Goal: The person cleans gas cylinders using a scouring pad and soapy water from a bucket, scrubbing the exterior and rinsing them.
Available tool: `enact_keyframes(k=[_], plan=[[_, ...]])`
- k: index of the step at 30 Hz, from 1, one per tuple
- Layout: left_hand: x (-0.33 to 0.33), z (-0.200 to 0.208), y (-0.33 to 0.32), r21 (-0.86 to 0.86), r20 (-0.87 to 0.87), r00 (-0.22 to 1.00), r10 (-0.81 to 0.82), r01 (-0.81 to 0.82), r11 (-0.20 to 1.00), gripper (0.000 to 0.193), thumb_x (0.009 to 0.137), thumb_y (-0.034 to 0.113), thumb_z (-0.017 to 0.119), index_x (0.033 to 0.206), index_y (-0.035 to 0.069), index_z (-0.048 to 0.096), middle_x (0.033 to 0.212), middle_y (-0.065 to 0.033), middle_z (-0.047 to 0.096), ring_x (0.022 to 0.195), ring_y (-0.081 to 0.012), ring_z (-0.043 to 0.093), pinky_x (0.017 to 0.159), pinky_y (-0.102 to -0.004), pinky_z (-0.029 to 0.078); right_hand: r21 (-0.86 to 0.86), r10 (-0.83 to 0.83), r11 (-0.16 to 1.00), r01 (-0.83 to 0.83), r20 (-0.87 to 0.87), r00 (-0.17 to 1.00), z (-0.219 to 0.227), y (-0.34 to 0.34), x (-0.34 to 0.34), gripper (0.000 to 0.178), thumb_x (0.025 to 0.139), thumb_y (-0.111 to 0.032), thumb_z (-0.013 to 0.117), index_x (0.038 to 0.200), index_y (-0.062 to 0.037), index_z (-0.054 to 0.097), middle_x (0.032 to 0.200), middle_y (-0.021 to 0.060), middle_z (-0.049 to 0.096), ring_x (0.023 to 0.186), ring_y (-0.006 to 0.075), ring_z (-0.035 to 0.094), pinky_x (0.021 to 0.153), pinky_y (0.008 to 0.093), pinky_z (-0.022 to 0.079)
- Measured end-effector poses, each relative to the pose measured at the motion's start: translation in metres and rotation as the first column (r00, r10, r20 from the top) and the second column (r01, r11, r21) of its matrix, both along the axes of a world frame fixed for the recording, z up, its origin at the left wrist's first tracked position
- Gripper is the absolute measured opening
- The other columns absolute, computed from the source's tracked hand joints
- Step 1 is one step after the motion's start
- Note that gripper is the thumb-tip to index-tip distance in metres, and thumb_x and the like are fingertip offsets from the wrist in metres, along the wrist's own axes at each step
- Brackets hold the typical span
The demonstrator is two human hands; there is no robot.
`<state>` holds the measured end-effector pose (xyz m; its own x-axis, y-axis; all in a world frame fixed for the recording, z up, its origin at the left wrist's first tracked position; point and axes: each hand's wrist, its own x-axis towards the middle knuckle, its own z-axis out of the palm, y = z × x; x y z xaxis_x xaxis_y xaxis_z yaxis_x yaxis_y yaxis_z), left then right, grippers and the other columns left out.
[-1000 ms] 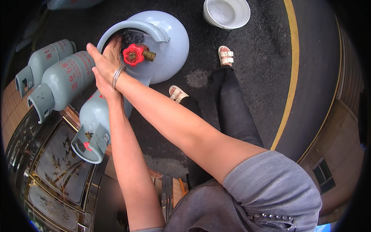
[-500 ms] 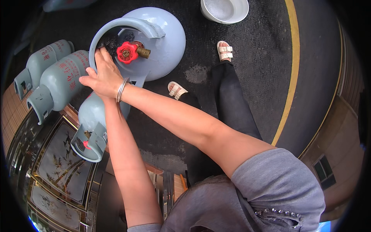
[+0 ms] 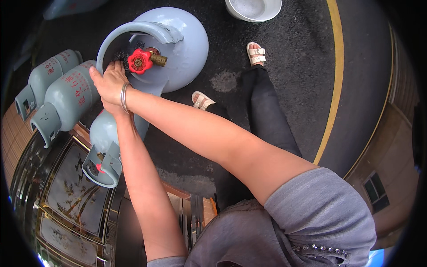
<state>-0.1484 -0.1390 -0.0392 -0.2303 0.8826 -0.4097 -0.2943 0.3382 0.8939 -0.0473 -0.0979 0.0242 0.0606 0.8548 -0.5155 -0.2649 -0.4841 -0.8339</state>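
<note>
Right hand [image 3: 112, 83], fingers extended together, reaches inside the collar [image 3: 143, 26] of a gas cylinder [image 3: 191, 58] upright on asphalt [image 3: 302, 75], well apart from its yellow edge line [image 3: 339, 58]; left hand [image 3: 111, 107], mostly hidden beneath. Neither grip can be told.

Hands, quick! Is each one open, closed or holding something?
Right hand: fingers inside the collar of the cylinder; can't tell if gripping.
Left hand: mostly hidden by the right; can't tell.

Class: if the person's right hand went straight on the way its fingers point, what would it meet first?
Probably the inner wall of the curved, pale blue-grey metal collar partly around the red, lobed valve handwheel, though depth beyond the right hand is unclear.
</note>
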Motion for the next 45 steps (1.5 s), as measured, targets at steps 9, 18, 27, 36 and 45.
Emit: enact_keyframes(k=[9, 18, 27, 36, 45], plan=[[0.050, 0.048, 0.006, -0.105, -0.367, 0.929, -0.058, 0.021, 0.994, 0.061, 0.103, 0.047, 0.032, 0.139, -0.001, 0.041, 0.132, -0.0119, 0.051, 0.115, -0.0217, 0.053, 0.097, -0.0340, 0.044, 0.064, -0.413, 0.910, 0.410, 0.059, 0.909, -0.016, 0.029, 0.005, 0.113, 0.078, -0.054, 0.067, 0.142, 0.0167, 0.006, 0.148, 0.0396, 0.007, 0.141, 0.0473, 0.010, 0.116, 0.0434, 0.015], [0.042, 0.038, 0.008, -0.070, -0.413, 0.905, -0.096, 0.073, 0.995, 0.061, 0.103, 0.047, 0.030, 0.145, 0.004, 0.033, 0.139, -0.0117, 0.046, 0.124, -0.0218, 0.048, 0.104, -0.0336, 0.038, -0.013, 0.411, 0.911, -0.411, -0.008, 0.911, -0.022, 0.022, 0.023, 0.117, 0.068, -0.058, 0.074, 0.139, 0.0178, 0.020, 0.146, 0.0348, 0.022, 0.137, 0.0384, 0.029, 0.109, 0.0370, 0.032], [-0.007, -0.013, 0.006, -0.027, -0.571, 0.799, -0.189, 0.213, 0.977, 0.052, 0.100, 0.039, 0.045, 0.133, -0.001, 0.045, 0.123, -0.0090, 0.055, 0.104, -0.0215, 0.058, 0.087, -0.0338, 0.048, 0.414, -0.367, 0.865, 0.283, 0.136, 0.920, -0.005, -0.005, -0.007, 0.101, 0.067, -0.025, 0.070, 0.140, 0.0129, 0.013, 0.145, 0.0322, 0.019, 0.135, 0.0454, 0.024, 0.111, 0.0402, 0.026], [0.035, 0.017, 0.007, 0.069, -0.600, 0.798, -0.056, 0.121, 0.990, 0.049, 0.102, 0.041, 0.038, 0.129, 0.002, 0.051, 0.119, -0.0092, 0.058, 0.103, -0.0200, 0.057, 0.089, -0.0338, 0.046, 0.353, -0.392, 0.851, 0.388, -0.063, 0.918, -0.005, -0.004, 0.017, 0.093, 0.075, -0.024, 0.065, 0.144, 0.0091, 0.012, 0.149, 0.0309, 0.014, 0.140, 0.0425, 0.015, 0.115, 0.0412, 0.016], [0.026, 0.013, 0.010, -0.057, -0.195, 0.981, -0.014, 0.003, 0.998, 0.054, 0.104, 0.043, 0.031, 0.131, 0.000, 0.048, 0.123, -0.0092, 0.055, 0.109, -0.0177, 0.055, 0.094, -0.0328, 0.044, -0.149, 0.576, 0.817, -0.556, 0.173, 0.799, -0.006, 0.003, 0.029, 0.077, 0.086, -0.064, 0.043, 0.111, 0.0048, 0.066, 0.129, 0.0313, 0.051, 0.123, 0.0386, 0.048, 0.103, 0.0401, 0.039]])
